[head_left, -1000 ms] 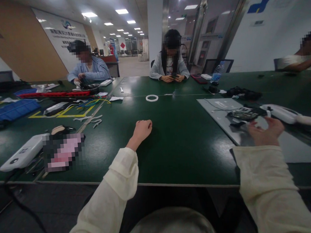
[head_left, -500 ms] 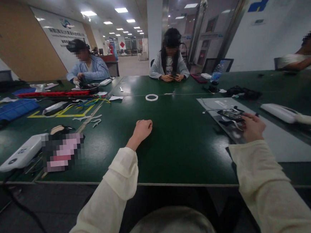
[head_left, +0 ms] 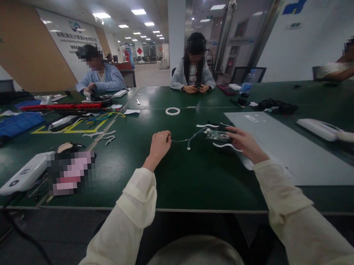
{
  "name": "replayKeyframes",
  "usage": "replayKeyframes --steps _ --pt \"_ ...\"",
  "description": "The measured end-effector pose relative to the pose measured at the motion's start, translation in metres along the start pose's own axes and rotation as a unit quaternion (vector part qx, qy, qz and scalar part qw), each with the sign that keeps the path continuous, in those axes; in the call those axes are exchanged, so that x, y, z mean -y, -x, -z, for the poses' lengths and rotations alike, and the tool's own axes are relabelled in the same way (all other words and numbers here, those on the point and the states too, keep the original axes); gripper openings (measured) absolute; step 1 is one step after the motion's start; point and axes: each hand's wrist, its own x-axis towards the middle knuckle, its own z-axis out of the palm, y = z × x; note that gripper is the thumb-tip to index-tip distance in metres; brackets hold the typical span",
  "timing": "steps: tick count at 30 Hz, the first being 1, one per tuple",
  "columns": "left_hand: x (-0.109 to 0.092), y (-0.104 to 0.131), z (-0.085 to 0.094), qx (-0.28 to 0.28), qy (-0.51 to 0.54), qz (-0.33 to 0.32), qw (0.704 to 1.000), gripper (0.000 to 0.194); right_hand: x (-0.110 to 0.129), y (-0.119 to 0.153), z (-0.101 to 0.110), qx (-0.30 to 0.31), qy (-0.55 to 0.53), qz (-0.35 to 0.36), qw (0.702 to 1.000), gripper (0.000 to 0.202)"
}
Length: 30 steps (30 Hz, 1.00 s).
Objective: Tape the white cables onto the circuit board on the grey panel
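Circuit board: The circuit board (head_left: 216, 135) lay between your two hands, nearer the right, over the green counter (head_left: 199, 184) and just left of the grey sheet (head_left: 295, 151). You could not tell from this view whether it touched the counter.
Right hand: Your right hand (head_left: 247, 143) grasped the board by its right end, fingers stretched out toward the left.
Left hand: Your left hand (head_left: 160, 145) was to the left of the board, apart from it, with the fingers curled closed on the end of a thin cable (head_left: 179, 140).
Cables: The thin cable ran from your left fingers toward the board; a bluish cable (head_left: 193, 135) curved off the board's left end, down to a small white plug (head_left: 188, 148) between your hands.
White strips: One pale strip (head_left: 207, 125) lay along the far side of the board, and another curved strip (head_left: 227, 146) along the side nearer you.
Tape roll: The white tape roll (head_left: 173, 111) lay flat on the counter, beyond both hands.
White device: A long white device (head_left: 320, 129) lay beyond the grey sheet, to the right of your right hand.
Bottle: A clear bottle (head_left: 248, 82) stood farther back on the right.
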Motion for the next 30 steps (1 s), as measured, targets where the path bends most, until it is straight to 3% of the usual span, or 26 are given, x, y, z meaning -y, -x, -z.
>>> replayKeyframes --steps 6,10,13,16,18,21,23,27,30 --pt "-0.009 -0.001 0.004 -0.045 0.017 -0.052 0.998 0.020 -0.009 0.011 -0.059 0.162 0.027 -0.053 0.985 0.039" --pt "-0.016 0.001 0.007 -0.001 0.026 -0.120 0.992 0.023 -0.011 0.009 -0.078 0.233 0.086 -0.067 0.966 0.041" --pt "-0.019 0.003 0.006 0.054 0.021 -0.173 0.983 0.027 -0.015 0.004 -0.082 0.240 0.090 -0.052 0.965 0.042" --pt "-0.021 0.004 0.004 0.105 0.015 -0.210 0.972 0.028 -0.018 0.002 -0.078 0.214 0.145 -0.008 0.966 0.042" --pt "-0.021 0.005 0.002 0.135 0.015 -0.219 0.966 0.027 -0.020 0.002 -0.073 0.171 0.231 0.057 0.956 0.041" --pt "-0.022 0.004 0.002 0.172 0.019 -0.215 0.961 0.027 -0.019 -0.002 -0.060 0.093 0.362 0.178 0.910 0.035" --pt "-0.022 0.004 0.003 0.187 0.025 -0.207 0.960 0.028 -0.018 -0.008 -0.047 0.052 0.425 0.222 0.876 0.033" --pt "-0.022 0.005 0.005 0.189 0.036 -0.196 0.962 0.029 -0.020 -0.024 -0.012 -0.028 0.547 0.227 0.805 0.038" --pt "-0.021 0.006 0.004 0.184 0.038 -0.202 0.961 0.030 -0.027 -0.032 0.018 -0.103 0.633 0.159 0.750 0.049"
